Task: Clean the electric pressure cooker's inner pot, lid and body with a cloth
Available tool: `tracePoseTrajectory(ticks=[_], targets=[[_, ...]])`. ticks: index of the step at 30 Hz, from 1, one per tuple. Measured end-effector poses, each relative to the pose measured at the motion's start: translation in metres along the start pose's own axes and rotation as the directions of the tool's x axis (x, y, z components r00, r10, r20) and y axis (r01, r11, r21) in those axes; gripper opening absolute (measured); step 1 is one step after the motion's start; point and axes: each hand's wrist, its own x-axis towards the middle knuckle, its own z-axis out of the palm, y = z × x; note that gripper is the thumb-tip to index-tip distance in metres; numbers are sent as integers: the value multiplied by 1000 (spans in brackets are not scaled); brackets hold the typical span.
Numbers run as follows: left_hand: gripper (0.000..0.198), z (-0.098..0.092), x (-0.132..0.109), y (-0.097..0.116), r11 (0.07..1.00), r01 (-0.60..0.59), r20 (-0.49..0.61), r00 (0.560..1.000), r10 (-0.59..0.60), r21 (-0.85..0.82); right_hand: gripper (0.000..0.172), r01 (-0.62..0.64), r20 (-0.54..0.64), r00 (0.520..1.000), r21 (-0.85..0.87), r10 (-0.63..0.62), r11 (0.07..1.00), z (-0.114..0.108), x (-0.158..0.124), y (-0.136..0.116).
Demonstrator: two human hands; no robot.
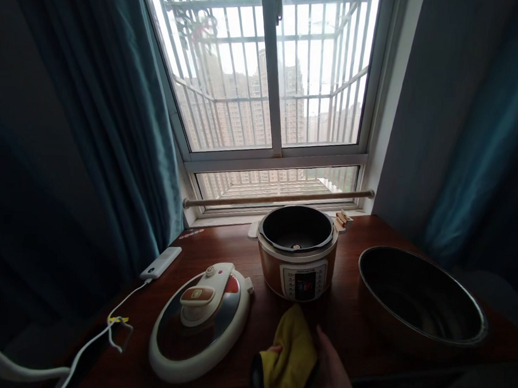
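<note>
A yellow cloth (289, 355) with a dark edge hangs bunched at the front edge of the table. My left hand (275, 349) is closed on it; only a bit of a finger shows over the cloth. Against the cloth's right side is my right hand (333, 372), one digit stretched up and the other fingers hidden, so its grip cannot be made out. Just beyond the cloth stands an electric pressure cooker (296, 270), uncovered, its dark inner pot showing. Its white-rimmed lid (199, 323) lies to the left, handle up.
A large metal pot (421, 295) sits on the right of the wooden table (344, 289). At left are a white device (160, 263) and its white cable (90, 344). A barred window (278, 156) and a rail (280, 199) lie behind, with a blue curtain (116, 125) at the left.
</note>
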Motion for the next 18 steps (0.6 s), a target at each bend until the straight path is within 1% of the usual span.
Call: tracePoseTrajectory(ticks=[1, 2, 4, 5, 7, 9, 12, 14, 16, 18], targets=[[37, -3, -2, -1, 1000, -11, -27, 1000, 11, 17, 45, -48, 34, 998, 14, 47, 999, 7, -7, -1], [35, -4, -5, -2, 999, -23, -50, 998, 24, 30, 42, -67, 51, 996, 20, 66, 998, 11, -12, -3], [34, -3, -11, -2, 998, -60, -72, 996, 62, 23, 37, -81, 56, 995, 11, 80, 997, 13, -17, -10], [35, -1, -14, -3, 997, -72, -60, 996, 72, 2, 36, -89, 47, 995, 4, 89, 996, 11, -17, -14], [37, 2, -16, -5, 997, -54, -3, 999, 54, -48, 37, -101, -18, 995, 0, 101, 995, 4, -13, -20], [39, 3, -14, -9, 995, 33, 102, 994, -23, -90, 37, -88, -121, 989, 4, 88, 996, -4, -8, -24], [50, 0, -4, -14, 978, 158, 269, 956, -116, -139, 39, 2, -257, 966, -33, -11, 999, -14, -2, -27], [57, -3, -1, -15, 969, 190, 333, 934, -129, -158, 40, 81, -322, 941, -75, -101, 994, -19, -1, -34], [55, -6, -2, -15, 964, 209, 355, 924, -140, -163, 41, 148, -362, 914, -121, -183, 981, -28, -5, -49], [49, -8, -5, -13, 957, 231, 379, 913, -151, -176, 40, 218, -366, 886, -212, -285, 953, -46, -16, -77]])
